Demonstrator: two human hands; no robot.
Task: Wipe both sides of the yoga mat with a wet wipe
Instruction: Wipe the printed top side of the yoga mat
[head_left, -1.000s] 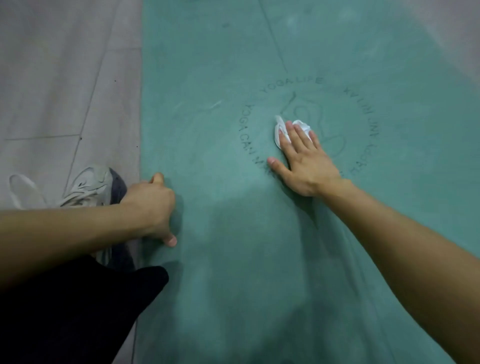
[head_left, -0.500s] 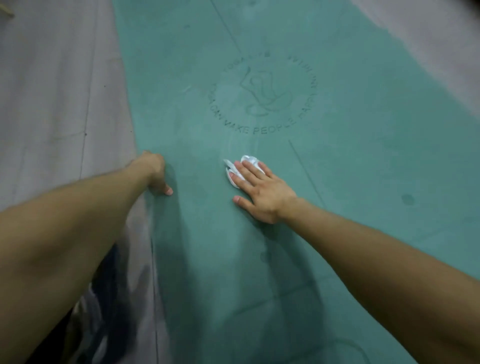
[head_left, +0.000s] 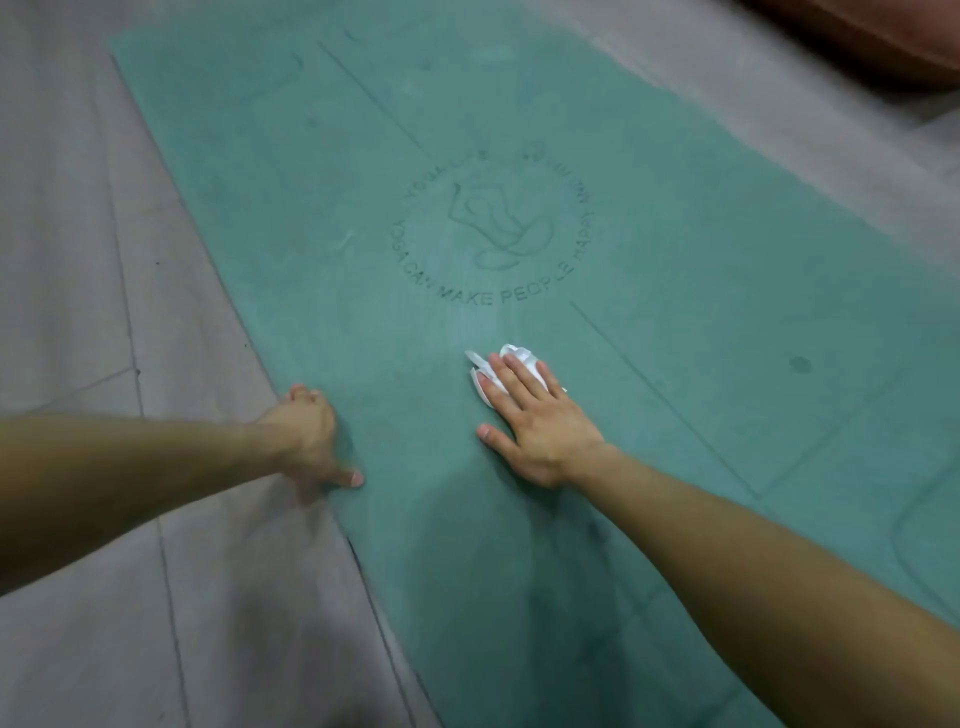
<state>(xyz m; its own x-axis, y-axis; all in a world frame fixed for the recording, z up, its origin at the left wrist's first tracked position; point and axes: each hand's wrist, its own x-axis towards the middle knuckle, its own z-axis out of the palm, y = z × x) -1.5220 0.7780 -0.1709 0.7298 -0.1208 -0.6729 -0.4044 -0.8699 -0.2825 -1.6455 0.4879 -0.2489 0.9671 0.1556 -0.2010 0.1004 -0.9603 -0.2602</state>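
My right hand (head_left: 535, 421) presses the wipe (head_left: 511, 366) flat-fingered.
Teal mat (head_left: 675, 270), ring logo (head_left: 493, 228) far; left hand (head_left: 306, 436) grips its left edge.

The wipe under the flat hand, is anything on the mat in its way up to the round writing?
Nothing visible is. The right hand presses the wet wipe flat on the yoga mat, and the strip up to the printed circle is bare mat.

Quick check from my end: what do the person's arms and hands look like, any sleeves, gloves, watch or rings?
Both forearms are bare as far as the frame shows, with no sleeves in view. The left hand and the right hand wear no gloves. No watch, bracelet or ring shows on either wrist or on the fingers.
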